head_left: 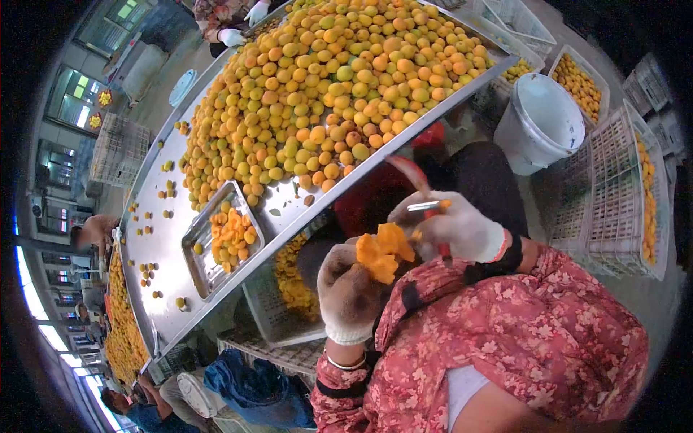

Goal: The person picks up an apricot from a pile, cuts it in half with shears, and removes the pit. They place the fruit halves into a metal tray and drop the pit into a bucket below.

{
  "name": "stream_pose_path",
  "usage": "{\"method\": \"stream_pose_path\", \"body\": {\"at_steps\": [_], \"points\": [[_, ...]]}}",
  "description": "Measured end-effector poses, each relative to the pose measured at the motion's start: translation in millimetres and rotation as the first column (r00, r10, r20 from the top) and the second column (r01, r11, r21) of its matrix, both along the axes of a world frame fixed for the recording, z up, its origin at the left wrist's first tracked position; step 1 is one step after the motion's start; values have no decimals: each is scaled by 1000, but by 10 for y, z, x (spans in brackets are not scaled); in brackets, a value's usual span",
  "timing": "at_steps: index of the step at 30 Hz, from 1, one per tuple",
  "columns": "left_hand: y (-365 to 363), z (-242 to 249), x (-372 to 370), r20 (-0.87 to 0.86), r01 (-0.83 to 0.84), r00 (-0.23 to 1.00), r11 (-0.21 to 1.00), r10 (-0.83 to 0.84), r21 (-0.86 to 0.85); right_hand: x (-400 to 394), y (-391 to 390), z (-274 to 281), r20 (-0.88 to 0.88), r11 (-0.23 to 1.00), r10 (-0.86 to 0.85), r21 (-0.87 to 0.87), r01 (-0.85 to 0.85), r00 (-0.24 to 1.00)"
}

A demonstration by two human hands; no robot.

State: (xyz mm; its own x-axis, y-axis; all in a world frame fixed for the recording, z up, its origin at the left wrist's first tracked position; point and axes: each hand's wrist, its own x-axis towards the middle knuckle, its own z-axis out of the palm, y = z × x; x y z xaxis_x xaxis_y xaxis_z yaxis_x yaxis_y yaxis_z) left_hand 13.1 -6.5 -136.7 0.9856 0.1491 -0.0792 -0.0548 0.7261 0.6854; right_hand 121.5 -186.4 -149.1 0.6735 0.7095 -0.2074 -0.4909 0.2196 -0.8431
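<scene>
Both my hands wear white knitted gloves, stained brown on the fingers. My left hand (348, 292) is closed around opened orange apricot flesh (385, 252), which spreads out between the two hands in front of my chest. Right beside it, my right hand (458, 227) has its fingers wrapped round a small metal tool (424, 206) with a silver shaft and a bit of orange at its end. The tool's working tip is hard to see. Beyond my hands, a steel tray (198, 278) with cut apricot pieces (232, 237) rests on the metal table (148, 249).
Whole apricots (325, 86) are heaped over the table, whose raised edge runs close to my hands. Below it sits a crate of orange fruit (294, 278). A white bucket (541, 123) and plastic crates (606, 195) stand at right. Another person's gloved hand (232, 36) works across the table.
</scene>
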Motion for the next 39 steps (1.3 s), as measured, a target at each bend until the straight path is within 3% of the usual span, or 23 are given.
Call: {"method": "stream_pose_path", "body": {"at_steps": [3, 5, 8, 9, 11, 12, 14, 15, 16, 18, 20, 22, 24, 26, 28, 30, 31, 32, 33, 34, 36, 37, 39], "points": [[-69, 35, 73, -75, -23, 997, 998, 27, 65, -51, 31, 65, 101, 994, 57, -93, -48, 993], [-78, -24, 126, -172, 25, 984, 937, 37, 348, -34, -22, 73, 118, 990, 53, -133, -37, 992], [-201, -83, 271, -137, 28, 989, 815, 64, 579, 66, -217, 23, 37, 995, -50, -84, 53, 998], [-234, -128, 287, -128, 52, 991, 825, 25, 563, 69, -357, 203, -62, 987, -146, -73, 141, 987], [-213, -178, 278, -293, 179, 956, 859, -36, 479, 191, -573, 48, 74, 921, -382, -55, 386, 921], [-218, -180, 292, -285, 178, 958, 859, -39, 480, 289, -757, 65, 98, 873, -480, -40, 485, 872], [-210, -172, 297, -356, 283, 928, 828, -108, 484, 480, -1265, -45, 635, 681, -479, -167, 713, 606], [-210, -234, 296, -353, 271, 930, 844, -106, 462, 661, -1532, -181, 325, 621, -745, 17, 784, 583], [-205, -263, 305, -349, 268, 931, 845, -105, 462, 817, -1716, -265, -58, 485, -866, 151, 861, 497], [-193, -330, 297, -377, 284, 920, 850, -110, 445, 875, -1803, -174, -185, 218, -951, 163, 962, 247], [-210, -292, 328, -372, 299, 920, 837, -125, 459, 857, -1883, -282, -153, 248, -949, 180, 952, 276], [-195, -198, 324, -376, 296, 920, 821, -108, 489, 756, -1739, -345, -236, 504, -794, 260, 824, 561], [-176, -74, 332, -380, 321, 916, 802, -129, 504, 756, -1483, -322, -349, 500, -766, 202, 842, 539], [-52, 56, 318, -347, 297, 930, 804, -122, 515, 784, -1299, -268, -318, 561, -688, 335, 757, 652], [14, 445, 360, -286, 299, 950, 644, -127, 704, 973, -1156, 39, -340, 560, -589, 482, 674, 733], [174, 713, 441, -127, 151, 988, 675, -86, 722, 1177, -928, 527, -241, 585, -544, 577, 570, 803], [250, 935, 523, -66, 91, 996, 579, -65, 810, 1287, -824, 753, -152, 613, -526, 615, 497, 837], [264, 1177, 572, 59, -57, 998, 369, 6, 928, 1449, -743, 972, 23, 677, -479, 646, 352, 877], [382, 1224, 668, 209, -194, 978, 370, -2, 909, 1571, -657, 1161, 197, 733, -422, 649, 205, 885], [374, 1341, 759, 355, -256, 935, 673, -10, 694, 1597, -526, 1357, 198, 740, -402, 645, 190, 894], [453, 1451, 885, 419, -298, 903, 845, 98, 444, 1649, -269, 1651, 233, 775, -596, 419, 473, 769], [512, 1392, 980, 416, -302, 903, 848, 107, 437, 1727, -165, 1585, 237, 782, -589, 410, 470, 773], [677, 1159, 1167, 461, -476, 847, 762, 264, 439, 1933, 107, 1219, 222, 821, -499, 429, 376, 837]]}}
